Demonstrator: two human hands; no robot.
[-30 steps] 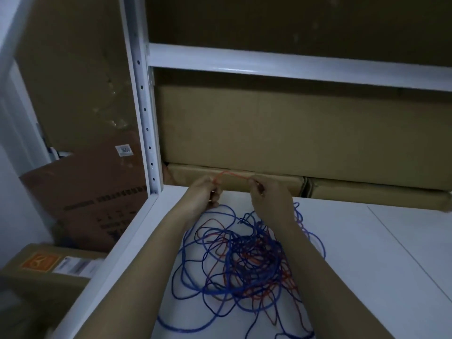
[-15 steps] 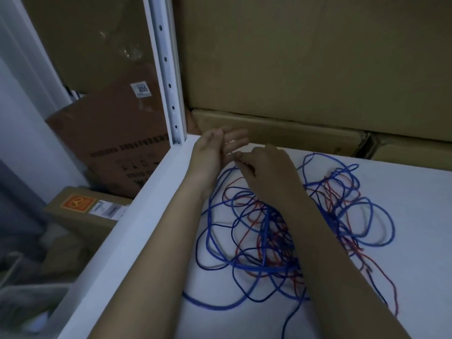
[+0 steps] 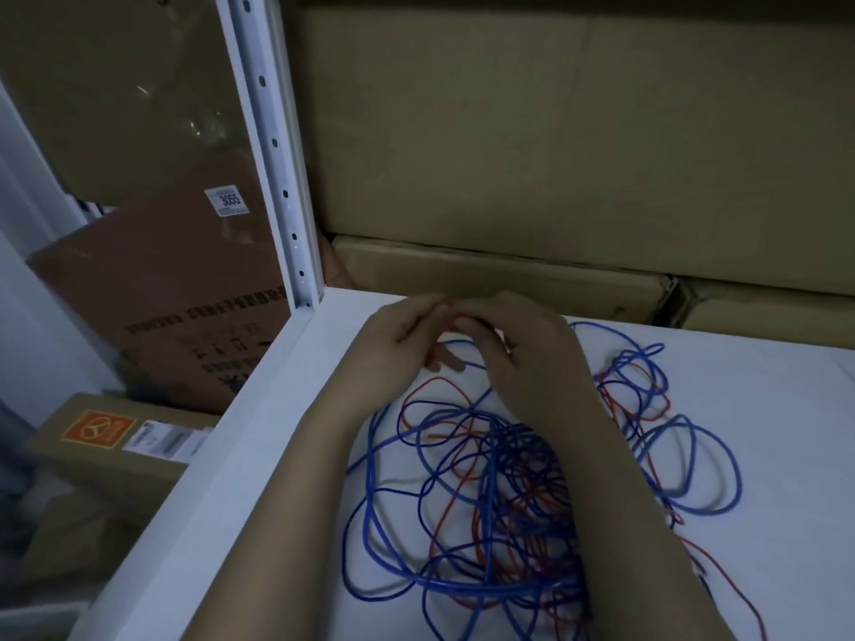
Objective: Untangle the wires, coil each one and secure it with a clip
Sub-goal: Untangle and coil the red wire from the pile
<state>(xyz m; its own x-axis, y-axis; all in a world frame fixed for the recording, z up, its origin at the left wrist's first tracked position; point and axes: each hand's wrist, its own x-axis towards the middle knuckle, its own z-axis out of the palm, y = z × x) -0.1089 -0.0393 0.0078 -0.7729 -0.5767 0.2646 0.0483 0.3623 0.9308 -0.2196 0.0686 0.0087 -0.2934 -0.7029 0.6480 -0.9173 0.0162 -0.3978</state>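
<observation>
Both hands, left hand point(image 3: 398, 340) and right hand point(image 3: 518, 349), meet at 12 o'clock, fingers curled, pinching a red wire point(image 3: 455, 322). The tangled wires point(image 3: 499, 492) lie on the shelf point(image 3: 259, 455) below.

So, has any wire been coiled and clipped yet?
No, the blue wires and red wires lie in one loose tangle on the white shelf, no clip visible.

Single view, head-worn, wide-angle. Looked forward and down from above and behind both forearms. Left hand point(image 3: 393, 340) and right hand point(image 3: 523, 353) sat close, near frame centre. White shelf point(image 3: 763, 455) beneath hands; cardboard boxes point(image 3: 509, 131) beyond fingertips.
</observation>
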